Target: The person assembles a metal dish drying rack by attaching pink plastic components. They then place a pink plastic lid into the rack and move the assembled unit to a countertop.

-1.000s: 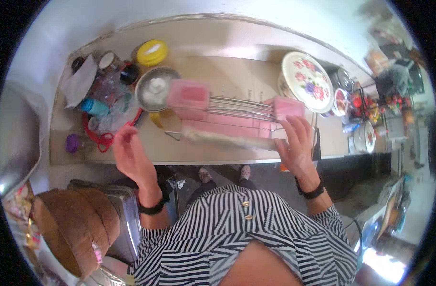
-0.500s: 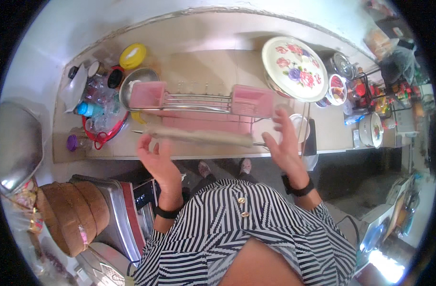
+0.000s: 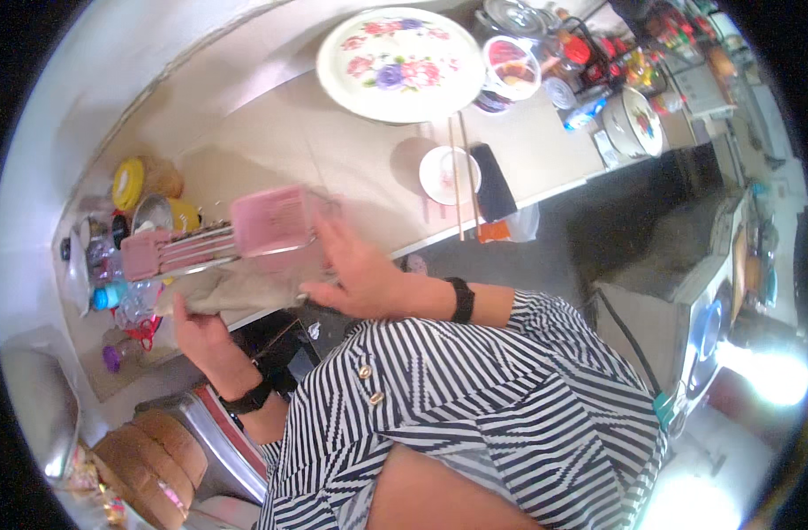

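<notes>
Between my two hands is a metal wire dish rack [image 3: 194, 254] with pink plastic bins at its ends, the larger pink bin [image 3: 271, 221] on the right. Along its near side runs a blurred greyish-beige piece [image 3: 236, 287]; I cannot tell whether it is cloth or part of the rack. My left hand [image 3: 205, 344] grips the rack's near left end, a finger pointing up against the greyish piece. On the right end, my right hand [image 3: 360, 274] has its fingers along the pink bin and its thumb at the greyish piece. Motion smears both hands' fingertips.
A flowered round lid [image 3: 399, 66], a white bowl [image 3: 448, 175] with chopsticks [image 3: 461, 199] and a dark flat object [image 3: 492, 181] are on the counter. Bottles and jars crowd the left end, near a yellow lid [image 3: 128, 184]. A flowered pot [image 3: 635, 124] stands far right.
My view has turned right, so the counter slants upward. The rack now sits further left in the picture, tilted, right end higher. My right hand has come closer to my left.
</notes>
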A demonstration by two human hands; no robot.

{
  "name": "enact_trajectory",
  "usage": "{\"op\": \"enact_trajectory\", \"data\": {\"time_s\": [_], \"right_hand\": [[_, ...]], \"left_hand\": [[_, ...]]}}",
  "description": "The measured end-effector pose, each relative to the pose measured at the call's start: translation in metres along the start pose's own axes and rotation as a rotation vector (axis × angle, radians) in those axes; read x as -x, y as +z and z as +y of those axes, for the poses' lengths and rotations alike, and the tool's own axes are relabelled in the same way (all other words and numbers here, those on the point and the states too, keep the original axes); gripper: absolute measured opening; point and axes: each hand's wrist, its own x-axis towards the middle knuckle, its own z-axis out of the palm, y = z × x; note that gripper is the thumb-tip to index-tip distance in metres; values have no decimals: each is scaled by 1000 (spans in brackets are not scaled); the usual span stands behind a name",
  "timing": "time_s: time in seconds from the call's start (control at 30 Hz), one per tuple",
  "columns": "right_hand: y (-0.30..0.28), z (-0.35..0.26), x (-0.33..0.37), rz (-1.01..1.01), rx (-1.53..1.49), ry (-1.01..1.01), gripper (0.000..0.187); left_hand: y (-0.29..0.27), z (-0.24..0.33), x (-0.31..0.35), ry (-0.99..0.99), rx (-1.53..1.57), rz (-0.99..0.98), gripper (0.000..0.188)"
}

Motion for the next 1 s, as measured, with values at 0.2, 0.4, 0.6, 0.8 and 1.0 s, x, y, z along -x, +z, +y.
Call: {"op": "enact_trajectory", "data": {"time_s": [0.2, 0.4, 0.6, 0.8, 1.0], "right_hand": [[-25, 34, 24, 110, 17, -149, 50], [-124, 117, 93, 432, 411, 315, 28], [-147, 177, 137, 372, 778, 674, 62], [-138, 198, 128, 140, 789, 818, 89], [-144, 203, 121, 81, 837, 819, 90]], "left_hand": [[-6, -6, 6, 346, -722, -27, 42], [-29, -34, -29, 358, -726, 91, 34], [-23, -30, -47, 99, -112, 291, 33], [-7, -19, -33, 96, -150, 374, 30], [-35, -39, -45, 368, -542, 273, 30]]}}
